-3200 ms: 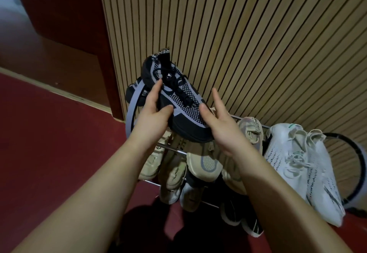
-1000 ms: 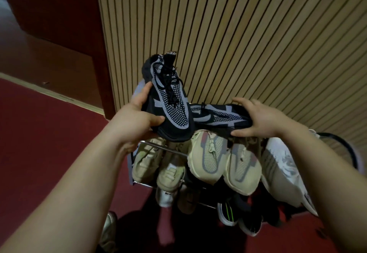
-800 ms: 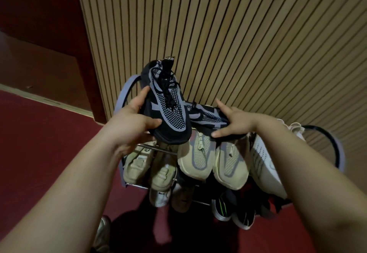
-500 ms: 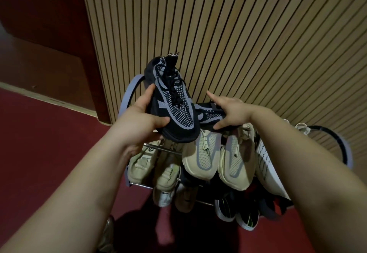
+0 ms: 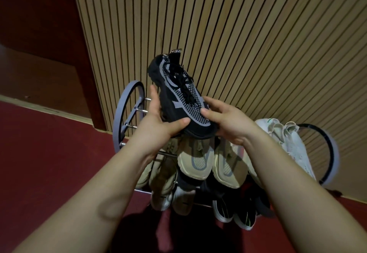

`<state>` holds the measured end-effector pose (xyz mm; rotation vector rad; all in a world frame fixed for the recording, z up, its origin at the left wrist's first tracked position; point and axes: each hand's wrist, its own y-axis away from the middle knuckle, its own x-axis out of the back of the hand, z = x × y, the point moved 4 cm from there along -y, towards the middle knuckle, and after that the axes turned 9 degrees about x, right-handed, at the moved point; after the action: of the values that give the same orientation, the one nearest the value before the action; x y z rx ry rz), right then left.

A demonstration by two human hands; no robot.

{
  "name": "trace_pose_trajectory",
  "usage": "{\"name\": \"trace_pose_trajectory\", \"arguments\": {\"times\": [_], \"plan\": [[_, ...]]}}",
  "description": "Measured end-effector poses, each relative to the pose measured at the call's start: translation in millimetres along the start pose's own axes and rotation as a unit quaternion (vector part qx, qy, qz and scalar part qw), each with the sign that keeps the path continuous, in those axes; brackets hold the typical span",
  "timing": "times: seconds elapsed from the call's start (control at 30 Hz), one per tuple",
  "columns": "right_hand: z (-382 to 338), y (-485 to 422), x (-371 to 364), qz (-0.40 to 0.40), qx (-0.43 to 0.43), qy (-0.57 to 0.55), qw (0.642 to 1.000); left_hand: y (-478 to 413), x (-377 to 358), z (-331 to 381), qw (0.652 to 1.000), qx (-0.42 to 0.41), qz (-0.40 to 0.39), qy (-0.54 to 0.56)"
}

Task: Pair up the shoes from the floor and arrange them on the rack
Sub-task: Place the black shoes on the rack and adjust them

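Now the right hand (image 5: 228, 120) has come over from the right and grips the toe of the black shoe (image 5: 181, 96) too. Its thumb lies on top and its fingers curl round the right side. The left hand (image 5: 158, 127) holds the left side, thumb pressed on the toe, fingers up along the sole. The shoe hangs above the rack (image 5: 127, 113), over the tan shoes (image 5: 195, 163). Its toe points near and its heel points far, up by the wall (image 5: 238, 34). Both hands are at the near end, so I think it must go down heel first.
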<state>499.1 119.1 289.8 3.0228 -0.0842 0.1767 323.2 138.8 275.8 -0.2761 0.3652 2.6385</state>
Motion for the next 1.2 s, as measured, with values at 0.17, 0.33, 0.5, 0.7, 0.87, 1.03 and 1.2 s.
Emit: {"name": "trace_pose_trajectory", "arguments": {"times": [0.17,0.33,0.5,0.7,0.87,1.03,1.2], "plan": [[-11.2,10.9,43.7,-0.059,0.040,0.089,0.994,-4.1,14.9,-0.4,0.999,0.035,0.023,-0.011],[-2.6,19.5,83.7,-0.141,-0.017,0.124,0.982,-4.6,34.8,3.8,0.987,0.107,0.024,0.120],[5.9,24.4,97.2,-0.101,-0.051,0.192,0.975,-8.3,16.8,-6.9,0.986,0.148,-0.015,0.079],[30.8,20.7,101.4,0.031,0.004,0.462,0.886,-12.6,-0.1,-35.8,0.966,0.237,-0.042,-0.099],[45.6,38.7,82.5,0.160,0.069,0.547,0.819,-18.2,-5.2,-41.9,0.960,0.230,-0.026,-0.160],[51.8,53.8,25.3,-0.028,0.119,0.538,0.834,-22.8,5.4,-31.5,0.888,0.184,-0.009,-0.421],[51.7,33.8,-4.9,-0.078,0.132,0.593,0.791,-40.8,33.0,-14.3,0.842,0.125,0.093,-0.516]]}}
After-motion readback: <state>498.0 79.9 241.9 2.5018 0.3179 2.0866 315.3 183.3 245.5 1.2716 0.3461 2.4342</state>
